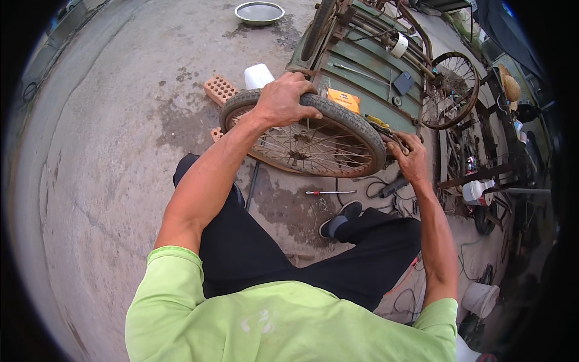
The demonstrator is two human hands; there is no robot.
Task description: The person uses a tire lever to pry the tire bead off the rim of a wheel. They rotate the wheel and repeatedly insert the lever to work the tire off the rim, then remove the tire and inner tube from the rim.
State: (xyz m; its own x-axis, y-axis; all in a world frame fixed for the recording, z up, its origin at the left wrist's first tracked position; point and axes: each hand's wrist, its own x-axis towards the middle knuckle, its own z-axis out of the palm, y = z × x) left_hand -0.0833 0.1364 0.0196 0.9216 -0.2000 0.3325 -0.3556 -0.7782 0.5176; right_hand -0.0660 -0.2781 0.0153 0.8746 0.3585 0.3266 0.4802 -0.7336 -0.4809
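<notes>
A spoked bicycle-type wheel with rusty brown metal parts (297,155) stands tilted in front of the person, its oval outline running from far left to near right. The bare left hand (282,100) is on its far edge, the grip clasping the knobbly black rubber tyre (348,119), thumb over the near sidewall. The bare right hand (411,159) is at the wheel's right end, fingers bent close to the tyre; whether that grip pinches the rubber or the yellow-and-dark slim tool (378,122) just beyond it, I cannot tell. Thin straight spokes fan out from the rusty hub. Beyond the wheel lies a ribbed green metal panel (363,72), with a flat-sided orange cardboard box (344,100) near its near edge. Farther left are a smooth white plastic container (257,76) and a coarse reddish brick pierced with round holes (221,90), on rough, stained grey concrete ground (114,151).
</notes>
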